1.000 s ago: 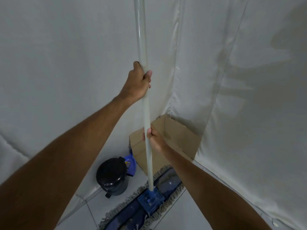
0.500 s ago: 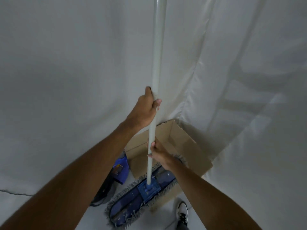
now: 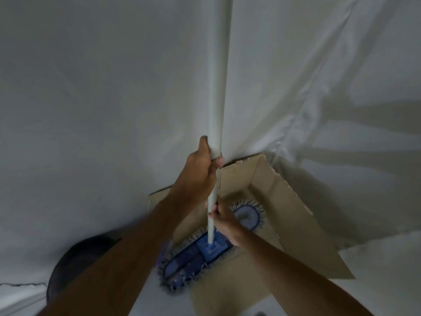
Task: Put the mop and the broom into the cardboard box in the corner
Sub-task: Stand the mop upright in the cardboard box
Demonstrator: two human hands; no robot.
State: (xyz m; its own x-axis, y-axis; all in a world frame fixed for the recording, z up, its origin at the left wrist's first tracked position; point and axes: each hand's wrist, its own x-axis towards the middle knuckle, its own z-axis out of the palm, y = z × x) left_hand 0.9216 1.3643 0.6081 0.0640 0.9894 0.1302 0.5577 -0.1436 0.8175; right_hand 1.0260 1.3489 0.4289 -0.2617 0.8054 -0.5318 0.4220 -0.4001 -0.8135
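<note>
I hold a mop upright by its long white handle. My left hand grips the handle higher up, and my right hand grips it lower, just above the head. The flat blue mop head with its grey fringe lies across the near-left wall of the open cardboard box. One end is inside the box and the other end sticks out to the lower left. The box stands in the corner between white fabric walls. No broom is in view.
A round black bin stands on the floor left of the box, partly hidden by my left arm. White fabric sheets hang on both sides of the corner. A front flap of the box hangs outward to the right.
The mop head has risen from the floor in front of the box and now sits over the box's edge, partly inside. My view has come closer to the box.
</note>
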